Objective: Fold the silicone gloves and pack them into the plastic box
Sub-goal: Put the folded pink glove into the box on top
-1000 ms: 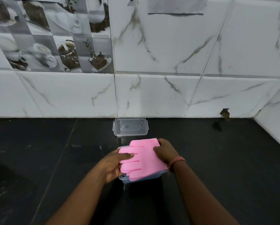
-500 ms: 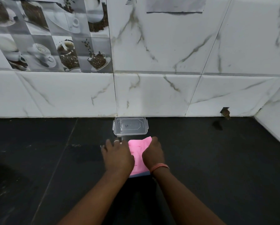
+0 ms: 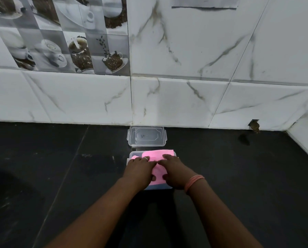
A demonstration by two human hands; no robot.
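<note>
Two hands, left hand (image 3: 140,170) and right hand (image 3: 174,171), flat with fingers spread, pressing pink folded gloves (image 3: 157,158) into one clear plastic box (image 3: 134,155) on black desk (image 3: 60,176). One lid (image 3: 147,136) just behind box, at wall. Since half a second ago: gloves sunk lower, box rim now showing.

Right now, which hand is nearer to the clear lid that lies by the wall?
Left, only slightly. The left hand presses the pink gloves just below the lid; the right hand presses them further right and nearer the person.
</note>
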